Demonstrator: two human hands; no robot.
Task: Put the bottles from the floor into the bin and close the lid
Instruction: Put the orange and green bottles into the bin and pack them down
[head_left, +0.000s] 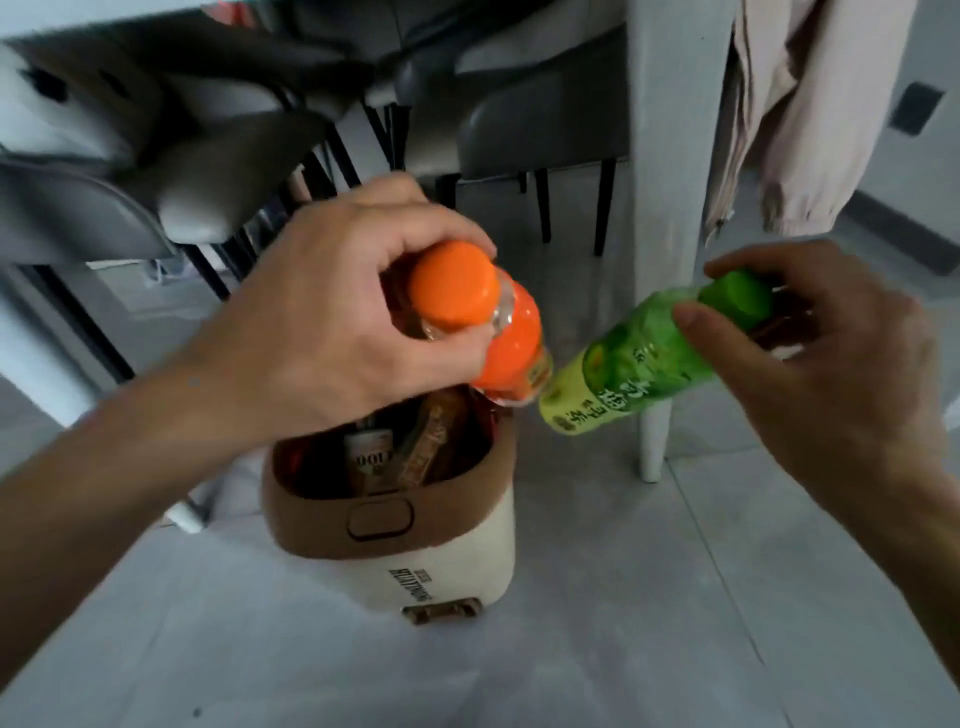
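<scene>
Home dining area: grey padded chairs (540, 124) under white table (670, 156), tiled floor (675, 597), garment (810, 104) hanging.

Reaching in from lower left, bare forearm angled upward, left hand (332, 317) curling palm-down, fingers and thumb pinching closed. Coming in from the right edge, right hand (831, 364) gripping likewise, thumb pressing inward, wrist bent.

bin (395, 519) lid hidden, bin contents blurred
</scene>
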